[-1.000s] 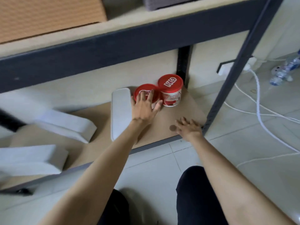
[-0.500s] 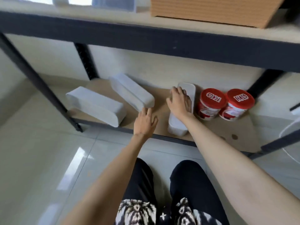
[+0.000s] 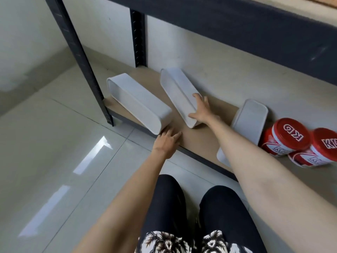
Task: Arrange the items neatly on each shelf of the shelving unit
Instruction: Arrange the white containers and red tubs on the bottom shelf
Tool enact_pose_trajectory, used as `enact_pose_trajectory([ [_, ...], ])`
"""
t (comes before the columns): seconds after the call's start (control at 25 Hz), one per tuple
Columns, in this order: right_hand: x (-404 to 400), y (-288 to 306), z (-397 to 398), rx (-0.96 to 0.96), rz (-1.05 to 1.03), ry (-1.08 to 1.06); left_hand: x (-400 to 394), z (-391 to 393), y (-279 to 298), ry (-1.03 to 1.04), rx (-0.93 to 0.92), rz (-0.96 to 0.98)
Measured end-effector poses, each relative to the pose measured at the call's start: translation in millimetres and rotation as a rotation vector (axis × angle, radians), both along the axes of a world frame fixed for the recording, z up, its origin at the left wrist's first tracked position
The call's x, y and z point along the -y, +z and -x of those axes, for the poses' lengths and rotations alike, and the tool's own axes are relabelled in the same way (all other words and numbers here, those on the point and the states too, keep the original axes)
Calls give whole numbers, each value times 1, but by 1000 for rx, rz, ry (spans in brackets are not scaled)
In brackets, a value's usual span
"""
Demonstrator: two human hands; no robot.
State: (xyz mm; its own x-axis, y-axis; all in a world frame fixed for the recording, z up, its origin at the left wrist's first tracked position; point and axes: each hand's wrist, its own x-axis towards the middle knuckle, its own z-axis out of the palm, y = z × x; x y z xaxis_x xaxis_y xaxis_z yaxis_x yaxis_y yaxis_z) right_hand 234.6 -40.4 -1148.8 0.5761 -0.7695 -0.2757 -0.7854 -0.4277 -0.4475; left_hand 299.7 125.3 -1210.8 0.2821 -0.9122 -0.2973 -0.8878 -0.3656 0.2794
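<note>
Head view: looks down at the bottom shelf of a dark metal shelving unit, with the person's two arms reaching forward over black-clad knees.
Floor [image 3: 54, 161]: pale glossy tiles, window light reflected on them, in front of and to the left of the unit.
Shelving unit [image 3: 237, 21]: dark crossbeam runs across the top of the frame; one front upright [image 3: 80, 59] stands at the left, one rear upright against the pale wall.
Bottom shelf [image 3: 198, 137]: brown board, low to the floor, carrying all the items listed below.
Left white container [image 3: 138, 103]: long, rounded ends, lying on its side at an angle, its near end overhanging the shelf's front edge.
Middle white container [image 3: 179, 94]: same shape, also on its side and angled, just right of the first, apart from it.
Right white container [image 3: 249, 121]: stands with its long axis running front to back, partly hidden by the right forearm; it sits just beside the tubs.
Red-lidded tubs [image 3: 288, 137]: two round tubs at the far right, touching each other, lids printed with white letters; the right one is cut by the frame edge.
Right hand [image 3: 200, 112]: fingers spread, gripping the near end of the middle white container, thumb under its lower edge.
Left hand [image 3: 166, 141]: fingers extended, tips at the near end of the left white container; whether they touch it cannot be told.
</note>
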Motion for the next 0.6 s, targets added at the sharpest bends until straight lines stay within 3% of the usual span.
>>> enact_pose_trajectory([
  [0.32,45,12,12,257,-272,15,4,-6,9,-26,58,10],
  [0.6,85,22,6,272,-570,-155,3,-2,4,-11,78,19],
])
